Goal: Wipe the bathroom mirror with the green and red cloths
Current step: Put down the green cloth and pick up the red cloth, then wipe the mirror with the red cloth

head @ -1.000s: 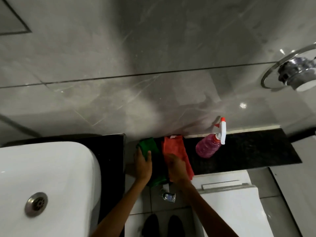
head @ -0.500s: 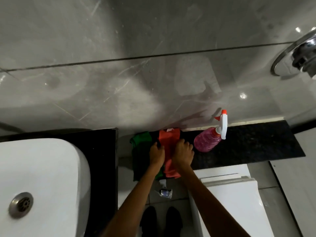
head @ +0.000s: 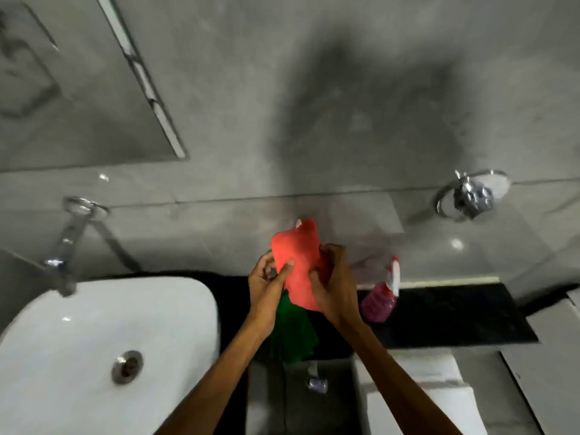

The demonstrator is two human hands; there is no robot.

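Observation:
Both hands hold the red cloth (head: pixel 298 259) up in front of the grey tiled wall, above the black counter. My left hand (head: pixel 266 284) pinches its left edge and my right hand (head: pixel 332 284) grips its right side. The green cloth (head: pixel 292 331) hangs below my left hand, over the counter's front edge; whether that hand also holds it is hidden. The mirror (head: pixel 78 89) shows at the upper left, its bevelled edge running diagonally.
A white basin (head: pixel 94 340) with a metal drain sits at the lower left under a chrome tap (head: pixel 67 240). A pink spray bottle (head: pixel 381 296) stands on the black counter (head: pixel 455 312) right of my hands. A chrome wall fitting (head: pixel 470 196) is at right; a white toilet cistern (head: pixel 417 381) lies below.
The cloths lay on the counter under my hands; now both hands have lifted the red cloth off it, with the green one hanging beneath. The view has tilted up and left, showing mirror and tap.

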